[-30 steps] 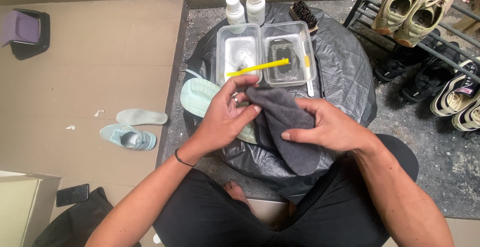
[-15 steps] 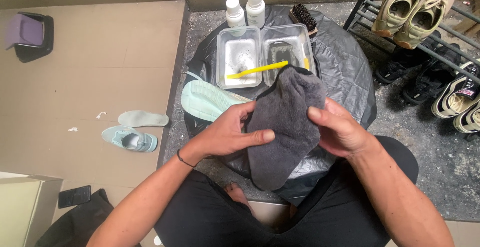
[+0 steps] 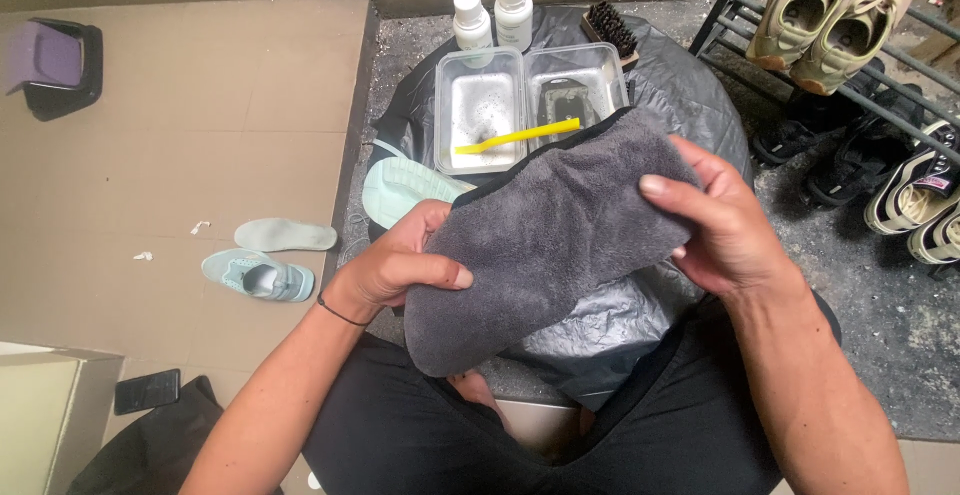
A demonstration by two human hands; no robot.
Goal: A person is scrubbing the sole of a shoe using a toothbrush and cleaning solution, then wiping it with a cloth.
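Left of the left hand [image 3: 400, 267]: one mint shoe [image 3: 256, 275], one loose insole [image 3: 285, 235]. Both hands, left and right hand [image 3: 725, 225], closed on one grey cloth [image 3: 545, 240]. Beyond: two clear trays [image 3: 530, 105], one yellow brush [image 3: 520, 137], two white bottles [image 3: 493, 17].

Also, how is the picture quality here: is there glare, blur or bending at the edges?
Head view: soft, even light with faint shadows; bright glare on the left tray and shiny highlights on the black plastic sheet. The grey cloth, left hand and right hand look sharp, with no motion blur. The wide lens bends the picture slightly: the shoe rack leans at the right edge.
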